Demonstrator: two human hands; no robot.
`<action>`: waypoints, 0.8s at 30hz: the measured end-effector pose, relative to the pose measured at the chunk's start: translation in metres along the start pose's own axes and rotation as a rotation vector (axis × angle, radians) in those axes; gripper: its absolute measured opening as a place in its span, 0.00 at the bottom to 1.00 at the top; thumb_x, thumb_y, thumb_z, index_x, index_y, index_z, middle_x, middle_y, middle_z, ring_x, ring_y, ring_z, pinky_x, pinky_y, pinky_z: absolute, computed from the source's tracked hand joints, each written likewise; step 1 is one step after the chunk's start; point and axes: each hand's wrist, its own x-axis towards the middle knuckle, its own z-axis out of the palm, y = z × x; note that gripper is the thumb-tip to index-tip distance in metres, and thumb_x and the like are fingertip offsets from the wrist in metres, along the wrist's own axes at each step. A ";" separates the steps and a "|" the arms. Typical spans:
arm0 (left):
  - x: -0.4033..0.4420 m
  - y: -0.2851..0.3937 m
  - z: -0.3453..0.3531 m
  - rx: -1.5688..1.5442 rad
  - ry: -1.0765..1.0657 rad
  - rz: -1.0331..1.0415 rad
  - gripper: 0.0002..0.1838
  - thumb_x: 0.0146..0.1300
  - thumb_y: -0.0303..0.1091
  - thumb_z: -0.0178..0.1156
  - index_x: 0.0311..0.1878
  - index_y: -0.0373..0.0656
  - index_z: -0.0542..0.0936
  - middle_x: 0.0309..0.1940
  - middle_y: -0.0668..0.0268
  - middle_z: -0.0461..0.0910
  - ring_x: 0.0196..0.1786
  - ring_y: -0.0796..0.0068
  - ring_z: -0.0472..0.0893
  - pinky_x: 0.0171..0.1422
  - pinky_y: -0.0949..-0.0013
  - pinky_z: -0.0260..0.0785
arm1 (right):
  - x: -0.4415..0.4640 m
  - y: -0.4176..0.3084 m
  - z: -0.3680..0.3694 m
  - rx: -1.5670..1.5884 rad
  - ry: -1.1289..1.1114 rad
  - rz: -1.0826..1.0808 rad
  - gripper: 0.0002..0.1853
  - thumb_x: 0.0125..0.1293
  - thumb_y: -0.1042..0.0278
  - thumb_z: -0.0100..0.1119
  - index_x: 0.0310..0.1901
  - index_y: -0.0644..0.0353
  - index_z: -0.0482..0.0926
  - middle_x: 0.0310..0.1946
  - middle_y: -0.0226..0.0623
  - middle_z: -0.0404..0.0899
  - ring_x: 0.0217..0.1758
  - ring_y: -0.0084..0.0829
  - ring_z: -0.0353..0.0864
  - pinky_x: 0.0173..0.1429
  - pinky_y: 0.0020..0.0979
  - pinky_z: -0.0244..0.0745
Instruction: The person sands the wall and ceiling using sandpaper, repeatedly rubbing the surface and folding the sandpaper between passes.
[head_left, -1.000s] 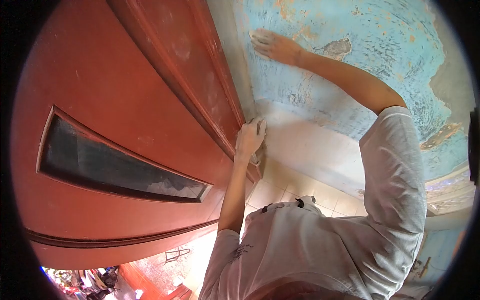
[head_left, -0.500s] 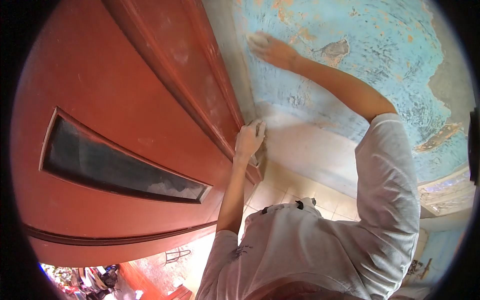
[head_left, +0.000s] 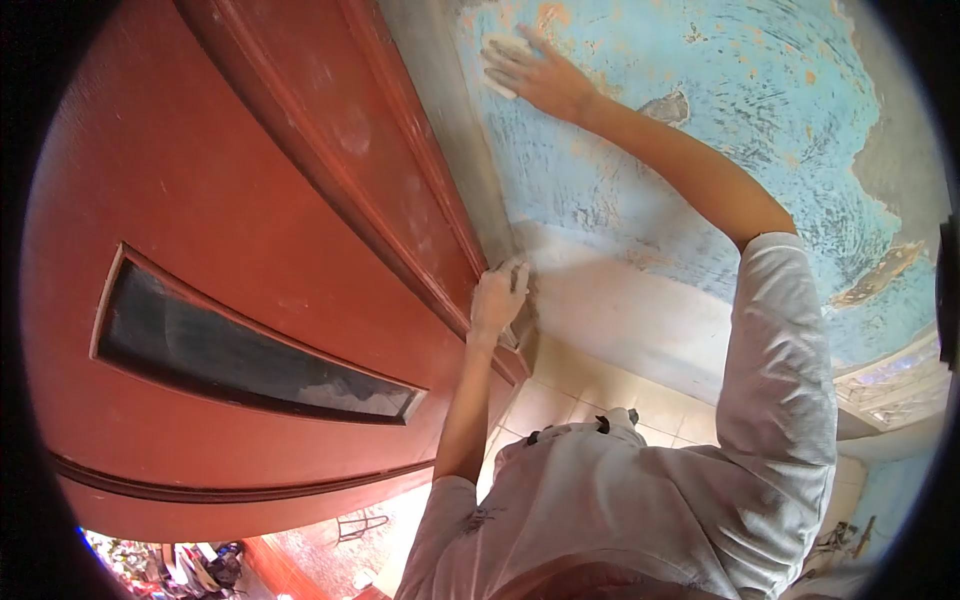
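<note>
My right hand (head_left: pixel 540 78) is pressed against the blue, flaking wall (head_left: pixel 640 180), its fingers over a pale flat pad (head_left: pixel 500 88) that shows at their edges. Beside the corner, my left hand (head_left: pixel 498 300) has its fingers bent round the edge of the red-brown wooden door (head_left: pixel 270 240). Whitish dust coats the fingers of both hands. The underside of the pad and the far side of my left fingers are hidden.
A narrow glass pane (head_left: pixel 250 345) is set in the door. Below the wall lies a tiled floor (head_left: pixel 560 390). Mixed items (head_left: pixel 185 568) are heaped at the lower left, near a small metal rack (head_left: pixel 362 527). A grey patch (head_left: pixel 668 107) shows in the wall paint.
My right hand has moved slightly left and up on the wall, with its fingers more spread. My left hand keeps its hold on the door edge. The view has shifted a little.
</note>
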 end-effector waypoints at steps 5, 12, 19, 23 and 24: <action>-0.004 0.001 0.000 -0.047 0.022 0.042 0.14 0.79 0.41 0.57 0.50 0.39 0.84 0.37 0.53 0.89 0.38 0.62 0.92 0.43 0.59 0.80 | -0.008 -0.012 0.010 -0.045 -0.070 -0.219 0.25 0.71 0.61 0.59 0.70 0.41 0.77 0.78 0.26 0.68 0.84 0.32 0.59 0.91 0.53 0.42; -0.004 0.011 -0.011 -0.041 -0.059 -0.034 0.16 0.78 0.43 0.56 0.52 0.40 0.84 0.38 0.48 0.88 0.43 0.49 0.89 0.48 0.51 0.79 | -0.004 -0.014 0.002 -0.079 -0.060 -0.130 0.25 0.70 0.64 0.59 0.69 0.42 0.78 0.76 0.22 0.70 0.83 0.26 0.62 0.91 0.53 0.42; -0.004 0.013 -0.008 -0.057 -0.085 -0.082 0.17 0.77 0.43 0.57 0.53 0.40 0.84 0.44 0.44 0.87 0.49 0.37 0.85 0.53 0.45 0.78 | -0.012 -0.035 0.019 -0.091 -0.001 -0.142 0.23 0.67 0.65 0.62 0.65 0.43 0.80 0.75 0.22 0.71 0.84 0.29 0.59 0.90 0.54 0.43; -0.001 0.013 -0.009 -0.043 -0.083 -0.076 0.17 0.77 0.44 0.56 0.55 0.41 0.84 0.45 0.44 0.87 0.49 0.37 0.85 0.54 0.45 0.79 | -0.003 -0.009 0.013 -0.017 0.011 -0.161 0.25 0.67 0.64 0.62 0.66 0.43 0.78 0.74 0.22 0.71 0.85 0.29 0.58 0.91 0.55 0.42; -0.002 0.015 -0.010 -0.052 -0.080 -0.085 0.18 0.77 0.44 0.56 0.56 0.41 0.84 0.46 0.44 0.87 0.50 0.37 0.85 0.55 0.45 0.79 | 0.001 -0.007 0.003 -0.010 0.021 -0.012 0.26 0.67 0.63 0.62 0.68 0.43 0.77 0.75 0.22 0.70 0.85 0.29 0.58 0.91 0.55 0.42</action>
